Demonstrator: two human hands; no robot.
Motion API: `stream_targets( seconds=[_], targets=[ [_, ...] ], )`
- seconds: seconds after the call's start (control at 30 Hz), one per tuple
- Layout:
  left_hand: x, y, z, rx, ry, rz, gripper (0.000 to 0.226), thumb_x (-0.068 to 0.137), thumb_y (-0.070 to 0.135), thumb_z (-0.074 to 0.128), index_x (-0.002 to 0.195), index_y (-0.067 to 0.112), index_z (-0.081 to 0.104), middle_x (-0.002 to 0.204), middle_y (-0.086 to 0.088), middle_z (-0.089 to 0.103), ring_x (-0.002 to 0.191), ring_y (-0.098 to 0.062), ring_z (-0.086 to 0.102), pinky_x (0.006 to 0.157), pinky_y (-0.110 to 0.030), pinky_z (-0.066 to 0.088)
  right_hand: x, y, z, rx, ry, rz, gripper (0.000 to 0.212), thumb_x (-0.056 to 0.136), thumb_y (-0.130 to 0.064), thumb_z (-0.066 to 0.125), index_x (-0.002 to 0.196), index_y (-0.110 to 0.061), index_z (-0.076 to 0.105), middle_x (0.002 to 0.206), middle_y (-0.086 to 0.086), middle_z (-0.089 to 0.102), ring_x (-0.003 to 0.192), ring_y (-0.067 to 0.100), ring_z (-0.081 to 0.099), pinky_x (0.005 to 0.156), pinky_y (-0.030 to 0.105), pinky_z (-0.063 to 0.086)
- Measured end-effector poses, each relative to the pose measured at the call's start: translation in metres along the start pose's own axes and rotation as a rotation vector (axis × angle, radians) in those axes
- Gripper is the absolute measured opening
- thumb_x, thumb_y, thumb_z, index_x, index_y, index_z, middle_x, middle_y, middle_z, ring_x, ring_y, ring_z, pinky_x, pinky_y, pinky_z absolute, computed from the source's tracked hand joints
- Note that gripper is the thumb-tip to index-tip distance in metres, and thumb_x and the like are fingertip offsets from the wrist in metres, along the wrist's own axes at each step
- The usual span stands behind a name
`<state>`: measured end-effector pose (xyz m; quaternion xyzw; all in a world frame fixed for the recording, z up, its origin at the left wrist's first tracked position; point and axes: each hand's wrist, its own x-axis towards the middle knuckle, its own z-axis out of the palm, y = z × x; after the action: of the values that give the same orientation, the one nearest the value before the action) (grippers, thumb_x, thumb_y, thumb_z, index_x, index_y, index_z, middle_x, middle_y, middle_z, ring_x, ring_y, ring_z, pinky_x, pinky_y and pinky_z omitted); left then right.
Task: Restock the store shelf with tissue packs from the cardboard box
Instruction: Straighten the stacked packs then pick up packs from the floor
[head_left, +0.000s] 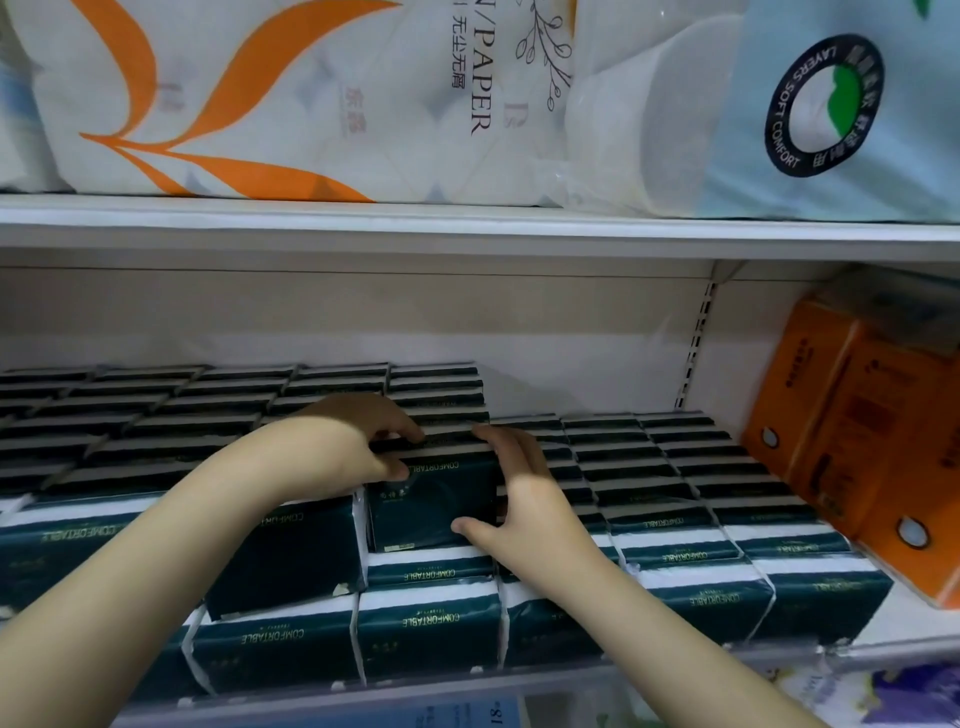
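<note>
A dark green tissue pack (434, 504) marked COMFORTABLE stands at the front of the upper layer, mid-shelf. My left hand (348, 447) grips its top left corner, fingers over the top edge and thumb on the front face. My right hand (514, 488) holds its right side, fingers along the top right edge and thumb under the lower front. Rows of the same dark green packs (208, 415) fill the shelf to the left at this height, and a lower layer (675, 467) runs to the right. The cardboard box is out of view.
Orange tissue packs (862, 431) stand at the shelf's right end. The shelf above (467, 228) carries large white toilet-paper bags (291, 98) and a light blue one (841, 109). A white back wall shows behind the low right rows. The shelf's front edge (571, 680) has a price label.
</note>
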<state>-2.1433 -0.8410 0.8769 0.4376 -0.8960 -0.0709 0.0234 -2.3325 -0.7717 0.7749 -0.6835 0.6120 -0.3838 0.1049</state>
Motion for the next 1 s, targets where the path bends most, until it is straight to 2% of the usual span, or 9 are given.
stream_targets(
  seconds=[0.17,0.3,0.37,0.47,0.57,0.67,0.9,1.0],
  targets=[
    [0.001,0.007,-0.006,0.042,-0.059,-0.025,0.047,0.089,0.037,0.066,0.133,0.038,0.050,0.138,0.013,0.049,0.121,-0.010,0.049,0.103,-0.026,0.040,0.000,0.000,-0.004,0.012,-0.058,0.006,0.087,0.079,-0.033,0.078,0.147,-0.038,0.023,0.146,-0.010,0.027,0.130,0.009,0.039,0.102,0.013,0.034],
    [-0.002,0.016,-0.010,0.118,-0.063,-0.045,0.060,0.091,0.044,0.061,0.145,0.039,0.036,0.152,0.008,0.036,0.135,-0.015,0.039,0.107,-0.025,0.034,-0.006,0.004,-0.019,0.260,-0.052,0.115,0.078,0.087,-0.044,0.068,0.149,-0.043,0.020,0.151,-0.014,0.030,0.133,0.001,0.031,0.106,0.021,0.031],
    [-0.004,0.025,-0.011,0.127,-0.040,-0.044,0.063,0.092,0.047,0.057,0.149,0.039,0.030,0.155,0.006,0.032,0.139,-0.017,0.035,0.109,-0.027,0.032,-0.011,0.009,-0.030,0.333,0.001,0.162,0.069,0.091,-0.043,0.063,0.147,-0.045,0.022,0.151,-0.012,0.034,0.134,0.006,0.037,0.106,0.027,0.037],
    [-0.006,0.050,-0.010,0.107,0.021,-0.010,0.060,0.094,0.050,0.052,0.148,0.036,0.033,0.150,0.003,0.041,0.132,-0.017,0.043,0.103,-0.026,0.036,-0.024,0.020,-0.052,0.423,0.103,0.194,0.054,0.096,-0.034,0.057,0.144,-0.039,0.032,0.143,-0.013,0.043,0.127,0.009,0.049,0.104,0.029,0.043],
    [-0.005,0.082,-0.005,-0.012,0.112,0.093,0.052,0.094,0.048,0.052,0.143,0.034,0.042,0.145,0.011,0.045,0.130,-0.011,0.045,0.102,-0.024,0.036,-0.042,0.032,-0.077,0.482,0.231,0.238,0.035,0.099,-0.031,0.053,0.132,-0.039,0.045,0.126,-0.022,0.053,0.114,-0.006,0.053,0.108,0.034,0.044],
    [0.001,0.121,0.005,-0.123,0.163,0.188,0.051,0.094,0.047,0.053,0.142,0.031,0.045,0.143,0.014,0.048,0.130,-0.007,0.045,0.104,-0.023,0.035,-0.067,0.049,-0.109,0.493,0.351,0.255,0.024,0.099,-0.033,0.051,0.119,-0.045,0.050,0.117,-0.027,0.057,0.112,-0.003,0.055,0.106,0.039,0.046],
    [0.015,0.252,0.044,-0.492,0.161,0.362,0.047,0.095,0.041,0.054,0.140,0.032,0.047,0.141,0.017,0.047,0.131,-0.005,0.044,0.112,-0.030,0.034,-0.169,0.094,-0.203,0.503,0.586,0.360,0.025,0.102,-0.031,0.044,0.123,-0.038,0.057,0.129,-0.018,0.058,0.123,0.002,0.053,0.109,0.040,0.043],
    [0.014,0.316,0.067,-0.699,0.137,0.418,0.045,0.096,0.033,0.056,0.140,0.030,0.048,0.138,0.016,0.050,0.127,-0.002,0.047,0.109,-0.026,0.036,-0.219,0.109,-0.240,0.511,0.682,0.411,0.025,0.103,-0.031,0.043,0.123,-0.035,0.058,0.130,-0.016,0.059,0.124,0.002,0.053,0.110,0.039,0.041]
  ],
)
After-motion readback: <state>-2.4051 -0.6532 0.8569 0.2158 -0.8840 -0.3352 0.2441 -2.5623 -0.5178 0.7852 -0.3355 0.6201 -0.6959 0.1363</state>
